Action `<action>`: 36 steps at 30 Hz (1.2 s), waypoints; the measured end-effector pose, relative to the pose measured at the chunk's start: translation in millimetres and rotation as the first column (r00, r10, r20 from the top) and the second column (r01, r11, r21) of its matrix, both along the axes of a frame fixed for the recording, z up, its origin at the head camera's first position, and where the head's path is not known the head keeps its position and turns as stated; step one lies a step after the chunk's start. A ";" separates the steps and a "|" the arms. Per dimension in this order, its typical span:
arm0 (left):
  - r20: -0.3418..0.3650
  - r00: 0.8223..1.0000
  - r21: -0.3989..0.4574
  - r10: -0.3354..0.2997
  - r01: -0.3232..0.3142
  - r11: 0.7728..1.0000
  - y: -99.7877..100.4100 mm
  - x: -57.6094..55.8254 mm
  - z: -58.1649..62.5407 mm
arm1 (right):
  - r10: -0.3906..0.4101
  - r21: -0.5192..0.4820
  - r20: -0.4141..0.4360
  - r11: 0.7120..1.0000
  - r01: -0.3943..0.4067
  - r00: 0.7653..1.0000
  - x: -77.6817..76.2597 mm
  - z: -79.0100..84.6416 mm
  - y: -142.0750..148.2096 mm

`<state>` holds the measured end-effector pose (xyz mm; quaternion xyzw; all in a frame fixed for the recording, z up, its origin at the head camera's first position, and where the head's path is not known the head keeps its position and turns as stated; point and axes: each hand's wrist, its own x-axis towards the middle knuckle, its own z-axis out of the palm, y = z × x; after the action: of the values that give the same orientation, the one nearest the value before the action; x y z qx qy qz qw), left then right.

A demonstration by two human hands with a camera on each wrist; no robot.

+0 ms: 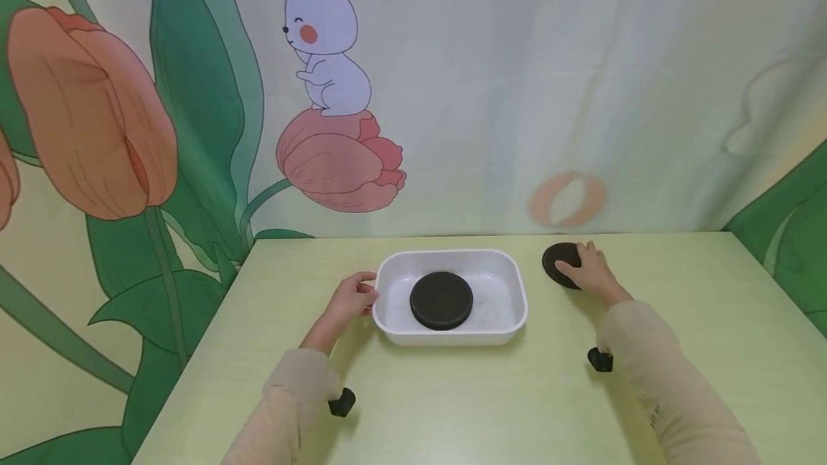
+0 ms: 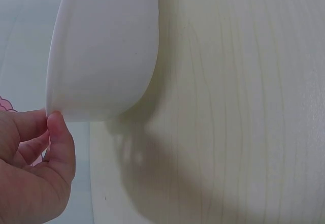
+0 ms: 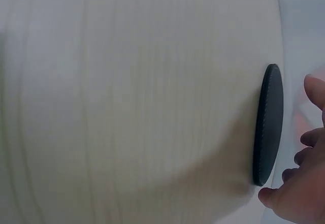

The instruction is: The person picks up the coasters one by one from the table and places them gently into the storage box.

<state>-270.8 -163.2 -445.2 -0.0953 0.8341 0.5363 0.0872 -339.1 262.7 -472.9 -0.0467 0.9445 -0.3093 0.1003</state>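
Observation:
A white rectangular tray (image 1: 400, 336) stands on the table, and my left hand (image 1: 354, 297) pinches its left rim between thumb and fingers, as the left wrist view shows close up. Inside the tray lies a thick round black piece (image 1: 441, 300), perhaps coasters in a stack. To the right of the tray, a flat round black coaster (image 1: 557, 261) with a stitched edge lies on the table. My right hand (image 1: 591, 273) is over its right side, thumb and fingers spread. In the right wrist view the fingers (image 3: 304, 158) hover just off the coaster (image 3: 269, 127).
The pale wood-grain table (image 1: 452, 407) ends at the back against a hanging cloth (image 1: 491, 92) printed with a rabbit and tulips. Small black devices (image 1: 342, 402) sit under both sleeved wrists.

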 end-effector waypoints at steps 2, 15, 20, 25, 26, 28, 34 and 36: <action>0.000 1.000 0.002 0.003 -0.003 1.000 0.4 -0.1 -0.2 | 0.011 0.070 0.005 0.997 -0.012 1.000 0.8 -2.0 1.4; -0.005 1.000 0.020 0.008 -0.008 1.000 0.9 0.7 0.3 | 0.028 0.241 0.006 0.970 -0.029 1.000 6.2 -15.7 5.7; -0.005 1.000 0.021 0.014 -0.014 1.000 1.7 0.2 -0.8 | 0.045 0.259 -0.006 0.965 -0.042 0.999 10.3 -14.8 5.7; -0.002 1.000 0.016 0.013 -0.013 1.000 1.2 -0.4 -1.1 | 0.064 0.273 -0.034 0.961 -0.053 0.997 14.6 -16.0 8.0; -0.003 1.000 0.016 0.011 -0.011 1.000 1.1 -0.3 -1.0 | 0.069 0.278 -0.040 0.959 -0.056 0.997 15.4 -16.6 8.9; -0.004 1.000 0.015 0.009 -0.009 1.000 1.1 -0.1 -0.7 | 0.083 0.285 -0.048 0.956 -0.066 0.995 17.8 -17.4 10.3; -0.002 1.000 0.014 0.011 -0.011 1.000 1.9 1.5 0.4 | 0.117 0.302 -0.061 0.949 -0.094 0.991 25.6 -17.1 13.7; 0.003 1.000 0.011 0.011 -0.011 1.000 2.2 1.8 1.3 | 0.128 0.300 -0.065 0.949 -0.103 0.990 28.9 -15.7 14.3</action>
<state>-269.1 -161.0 -443.9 -0.0999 0.8305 0.5412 0.0858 -310.2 277.1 -488.6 -0.0991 0.9791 -0.1561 0.0847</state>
